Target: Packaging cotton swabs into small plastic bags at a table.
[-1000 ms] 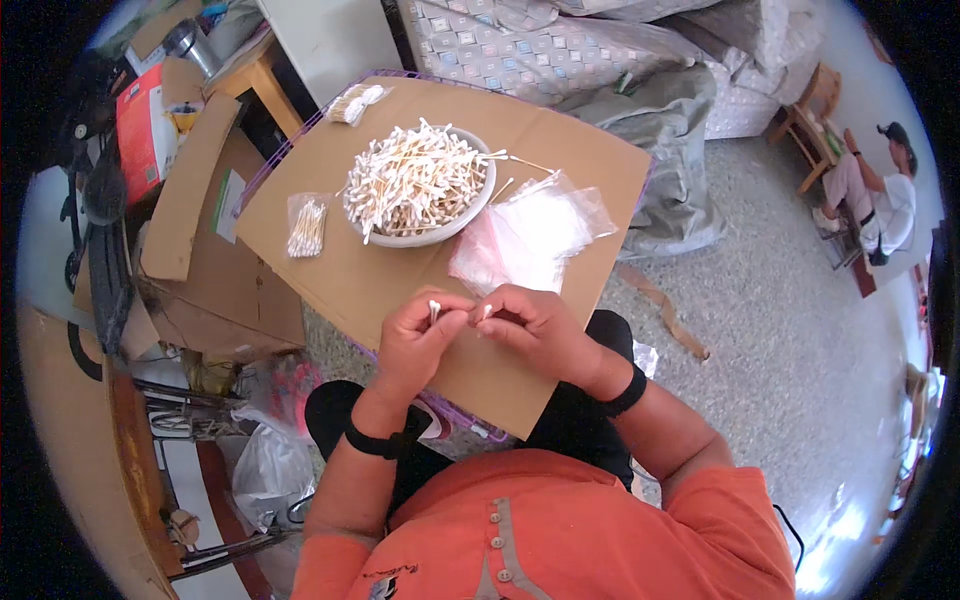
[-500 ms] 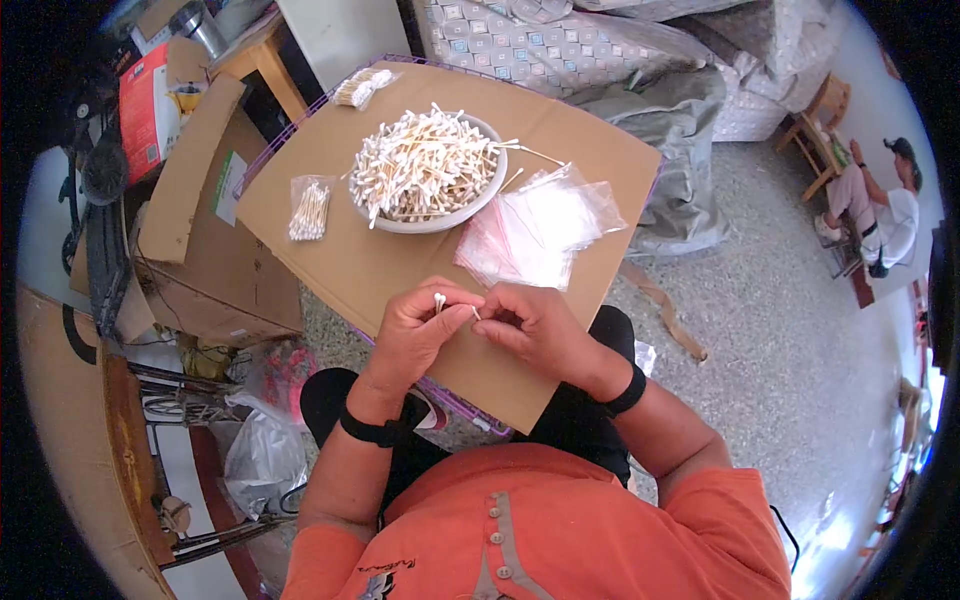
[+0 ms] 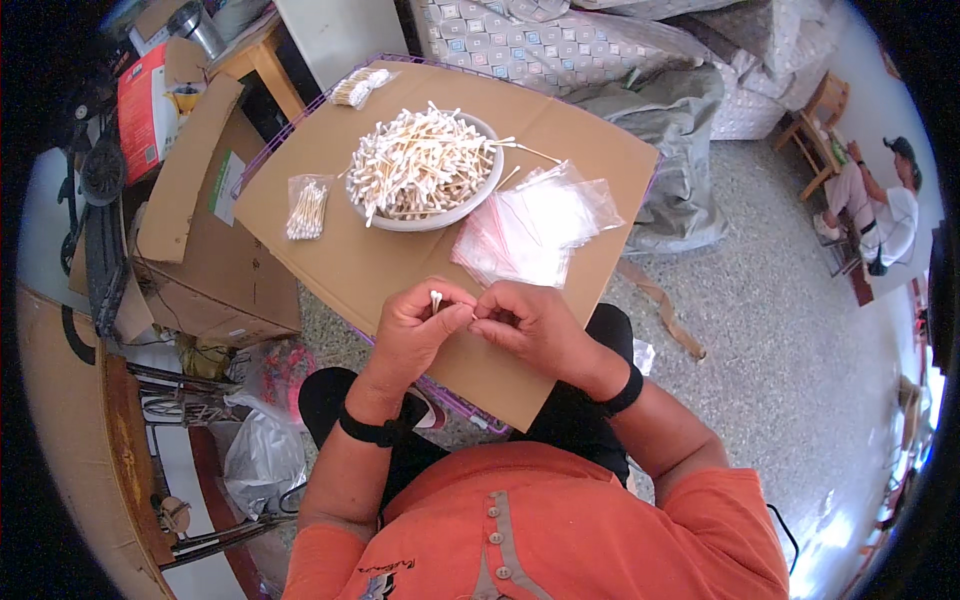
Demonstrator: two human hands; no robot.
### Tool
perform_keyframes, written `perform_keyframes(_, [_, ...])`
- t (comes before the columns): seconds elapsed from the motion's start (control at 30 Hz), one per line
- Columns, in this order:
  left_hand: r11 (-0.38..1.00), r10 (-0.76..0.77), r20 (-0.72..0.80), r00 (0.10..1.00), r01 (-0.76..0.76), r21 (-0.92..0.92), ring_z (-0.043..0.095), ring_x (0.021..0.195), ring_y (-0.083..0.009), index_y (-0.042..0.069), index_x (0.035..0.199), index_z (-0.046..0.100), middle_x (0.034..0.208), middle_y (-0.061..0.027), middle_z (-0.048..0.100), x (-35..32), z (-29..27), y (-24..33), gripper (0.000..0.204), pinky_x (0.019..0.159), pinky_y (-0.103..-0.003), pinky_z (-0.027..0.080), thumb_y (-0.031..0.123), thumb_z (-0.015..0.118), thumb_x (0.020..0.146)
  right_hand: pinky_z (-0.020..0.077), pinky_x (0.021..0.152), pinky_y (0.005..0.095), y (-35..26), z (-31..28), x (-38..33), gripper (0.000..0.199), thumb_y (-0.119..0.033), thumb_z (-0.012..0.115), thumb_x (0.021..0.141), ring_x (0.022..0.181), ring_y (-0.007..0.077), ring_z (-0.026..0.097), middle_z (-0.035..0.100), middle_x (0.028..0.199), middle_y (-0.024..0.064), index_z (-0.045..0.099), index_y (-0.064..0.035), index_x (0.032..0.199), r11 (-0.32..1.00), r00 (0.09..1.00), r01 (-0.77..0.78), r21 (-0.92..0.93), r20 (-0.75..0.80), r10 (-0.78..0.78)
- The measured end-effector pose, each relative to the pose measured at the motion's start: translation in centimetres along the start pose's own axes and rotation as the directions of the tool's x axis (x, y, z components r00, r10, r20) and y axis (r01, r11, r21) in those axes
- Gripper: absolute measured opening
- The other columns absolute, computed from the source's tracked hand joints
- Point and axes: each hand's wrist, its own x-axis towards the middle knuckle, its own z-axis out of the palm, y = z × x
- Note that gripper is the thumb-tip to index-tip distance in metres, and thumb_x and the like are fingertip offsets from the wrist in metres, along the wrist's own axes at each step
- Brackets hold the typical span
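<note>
My left hand [image 3: 413, 325] is closed round a few cotton swabs [image 3: 436, 298], whose white tips stick out above the curled fingers. Against its thumb, my right hand [image 3: 528, 325] is closed in a pinch; a small white tip shows between the two hands, mostly covered by the fingers. Just beyond them a grey bowl [image 3: 440, 219] is heaped with loose cotton swabs [image 3: 425, 165]. Clear zip bags with pink edges [image 3: 530, 232] lie fanned out at the bowl's right. To its left is a filled bag of swabs [image 3: 307, 209], and another bundle [image 3: 359, 88] lies at the far edge.
A cardboard sheet [image 3: 375, 265] covers the purple-rimmed table. Open cardboard boxes [image 3: 215, 285] crowd the left, with a plastic bag [image 3: 264, 452] on the floor. Patterned covers [image 3: 520, 50] and a grey cloth [image 3: 665, 150] lie beyond the table. Another person [image 3: 885, 205] sits far right.
Both hands stay together in nearly the same place. The white tip between them has become harder to see behind the fingers.
</note>
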Motion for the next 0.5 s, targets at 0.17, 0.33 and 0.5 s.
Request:
perform_keyframes(0.17, [0.979,-0.113,-0.100,0.989,0.094,-0.179,0.043,0.065,-0.0011,0.002,0.098,0.068,0.079,0.0056,0.057,-0.53,-0.62,-0.33,0.010,0.057,-0.016,0.034,0.006,0.064,0.089,0.0489,0.066,0.0351,0.47,0.16,0.02,0.015,-0.014,0.067,0.084,0.072,0.0261,0.061,0.062,0.081,0.0135,0.061,-0.0033,0.092,0.997,0.998,0.067,-0.032,-0.019,-0.067])
perform_keyframes(0.33, [0.991,-0.066,-0.085,0.994,0.056,-0.119,0.043,0.062,-0.0032,0.001,0.100,0.067,0.084,0.0025,0.056,-0.37,-0.23,0.19,0.013,0.054,-0.019,0.034,0.006,0.064,0.088,0.0481,0.064,0.0325,0.03,0.06,-0.23,0.014,-0.012,0.067,0.084,0.070,0.0220,0.060,0.060,0.080,0.0120,0.060,-0.0017,0.090,0.999,0.998,-0.019,0.044,-0.059,0.022])
perform_keyframes(0.5, [0.995,-0.041,-0.078,0.996,0.034,-0.089,0.043,0.061,-0.0040,0.000,0.099,0.067,0.085,0.0011,0.056,-0.35,-0.23,0.09,0.014,0.053,-0.019,0.033,0.007,0.065,0.088,0.0469,0.062,0.0303,0.07,-0.03,-0.25,0.012,-0.010,0.068,0.083,0.067,0.0182,0.056,0.057,0.079,0.0096,0.060,-0.0018,0.087,0.998,0.994,-0.050,0.038,-0.096,0.053])
